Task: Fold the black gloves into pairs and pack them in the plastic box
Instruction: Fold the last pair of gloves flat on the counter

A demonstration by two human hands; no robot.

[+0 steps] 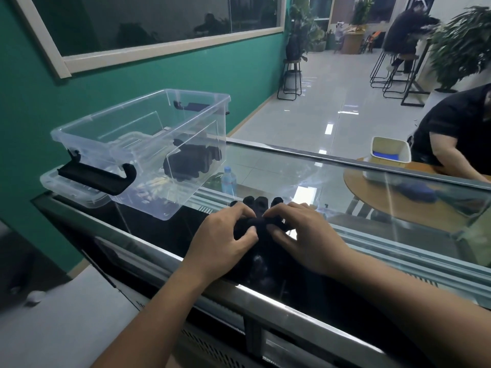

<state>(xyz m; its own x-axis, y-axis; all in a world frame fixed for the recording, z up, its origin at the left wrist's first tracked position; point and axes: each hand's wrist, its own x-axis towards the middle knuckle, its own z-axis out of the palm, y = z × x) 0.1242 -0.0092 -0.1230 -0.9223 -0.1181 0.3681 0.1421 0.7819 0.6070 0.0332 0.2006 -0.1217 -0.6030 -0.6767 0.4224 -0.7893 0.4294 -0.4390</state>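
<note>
Right now the folding step is in hand. On the glass counter (385, 243), close to the person, the left hand (225, 236) and the right hand (301, 235) both pinch a pair of black gloves (259, 205) between curled fingers and thumbs, gripping a bunched fold across its middle. The glove fingertips stick out past the knuckles on the far side, so the pair looks only half folded. I judge the next move calls for finishing that fold tightly, then carrying the bundle up and left over the rim.

Farther off to the left stands the clear plastic box (87, 118), open-topped, with black latch handles (95, 177). Inside, near its right wall, lies a bundle of folded black gloves (192, 160). What seems to be its lid (69, 189) sits beneath it.
</note>
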